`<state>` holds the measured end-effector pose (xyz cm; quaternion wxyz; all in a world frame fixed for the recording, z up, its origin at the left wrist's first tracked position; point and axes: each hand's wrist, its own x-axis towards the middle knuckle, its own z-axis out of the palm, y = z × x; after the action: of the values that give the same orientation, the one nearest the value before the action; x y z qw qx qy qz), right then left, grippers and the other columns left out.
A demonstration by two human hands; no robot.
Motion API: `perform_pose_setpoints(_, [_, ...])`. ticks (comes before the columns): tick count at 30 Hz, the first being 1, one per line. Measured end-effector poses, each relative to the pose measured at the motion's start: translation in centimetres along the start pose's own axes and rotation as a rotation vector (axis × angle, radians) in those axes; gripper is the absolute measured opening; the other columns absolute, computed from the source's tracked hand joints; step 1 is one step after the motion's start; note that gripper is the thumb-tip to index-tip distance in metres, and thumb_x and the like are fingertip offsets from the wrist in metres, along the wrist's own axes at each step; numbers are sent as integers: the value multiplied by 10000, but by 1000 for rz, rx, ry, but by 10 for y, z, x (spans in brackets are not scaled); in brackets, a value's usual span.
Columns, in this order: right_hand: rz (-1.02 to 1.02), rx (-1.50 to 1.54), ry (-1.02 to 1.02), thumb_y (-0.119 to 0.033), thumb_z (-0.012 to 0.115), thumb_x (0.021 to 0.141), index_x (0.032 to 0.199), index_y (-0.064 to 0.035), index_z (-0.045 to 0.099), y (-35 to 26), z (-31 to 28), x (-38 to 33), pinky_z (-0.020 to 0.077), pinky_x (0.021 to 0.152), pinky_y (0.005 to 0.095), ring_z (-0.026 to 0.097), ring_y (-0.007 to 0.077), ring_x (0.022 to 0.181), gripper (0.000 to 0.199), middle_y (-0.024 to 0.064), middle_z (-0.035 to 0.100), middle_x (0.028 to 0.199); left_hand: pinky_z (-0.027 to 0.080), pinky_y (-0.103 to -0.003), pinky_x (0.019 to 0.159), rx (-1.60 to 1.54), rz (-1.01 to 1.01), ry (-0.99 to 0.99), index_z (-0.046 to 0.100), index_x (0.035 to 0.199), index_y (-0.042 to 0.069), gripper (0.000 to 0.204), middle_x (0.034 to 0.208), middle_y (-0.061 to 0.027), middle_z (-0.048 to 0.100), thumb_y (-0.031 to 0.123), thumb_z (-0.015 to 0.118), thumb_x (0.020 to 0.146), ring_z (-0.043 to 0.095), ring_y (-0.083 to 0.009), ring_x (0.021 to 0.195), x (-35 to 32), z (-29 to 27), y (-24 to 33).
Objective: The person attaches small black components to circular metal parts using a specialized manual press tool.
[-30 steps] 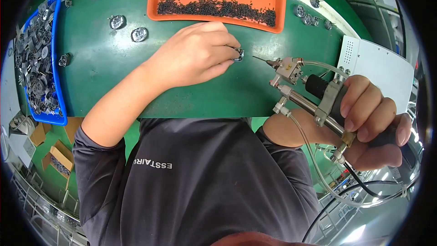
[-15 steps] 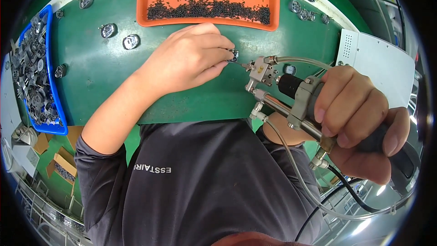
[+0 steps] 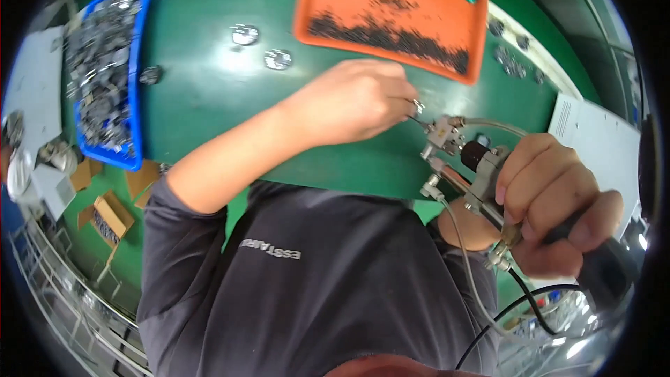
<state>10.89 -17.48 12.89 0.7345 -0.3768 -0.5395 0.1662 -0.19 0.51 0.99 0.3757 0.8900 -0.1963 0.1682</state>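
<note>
Left hand (image 3: 364, 103) pinching part (image 3: 419, 107); right hand (image 3: 548, 199) curled round tool (image 3: 484, 185).

Light is bright, apparently from above; whitish glare (image 3: 232, 60) lies on the green desk (image 3: 202, 119), left of centre toward its far edge. Blur smears the dark pieces (image 3: 391, 39) in the orange tray (image 3: 440, 0) and the blue bin (image 3: 137, 98) by the left edge; fisheye distortion bows the desk's edges inside black vignetting.
</note>
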Motion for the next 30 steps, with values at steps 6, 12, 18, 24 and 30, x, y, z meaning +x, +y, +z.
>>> perform_pose_setpoints(6, [-123, -40, 11, -270, 748, 967, 1036, -130, 483, 0, -3, -6, 457, 458, 302, 546, 126, 494, 308, -21, 571, 659, 579, -379, 813, 18, -82, -3, 742, 971, 38, 151, 1058, -69, 717, 123, 741, 846, 676, -250, 959, -6, 1, 10])
perform_pose_setpoints(12, [-227, -4, 173, -411, 747, 970, 1171, -156, 568, -57, -32, -19, 469, 568, 234, 559, 95, 517, 371, -61, 569, 669, 569, -415, 778, 498, -166, 240, 717, 830, 65, 61, 946, -64, 722, 113, 721, 792, 683, -256, 901, -45, -88, 13])
perform_pose_setpoints(18, [-170, -135, 197, -416, 706, 993, 1192, -167, 555, -34, -21, -15, 458, 551, 234, 543, 85, 509, 353, -65, 556, 678, 555, -415, 827, 954, -690, 287, 780, 875, 53, 119, 983, -77, 748, 143, 796, 798, 681, -281, 913, -127, -186, -32])
perform_pose_setpoints(24, [-185, -133, 182, -365, 687, 1004, 1186, -160, 541, -26, -20, -16, 456, 523, 244, 541, 88, 508, 311, -54, 549, 679, 517, -426, 912, 944, -633, 324, 775, 885, 60, 158, 1088, -71, 710, 164, 828, 780, 651, -292, 1033, -117, -177, -38])
perform_pose_setpoints(30, [-208, -114, 165, -390, 671, 1017, 1207, -152, 521, -29, -28, -20, 457, 524, 249, 541, 99, 523, 340, -44, 547, 689, 521, -429, 908, 784, -506, 168, 770, 956, 49, 172, 1063, -95, 736, 139, 805, 813, 671, -306, 1028, -74, -159, -68])
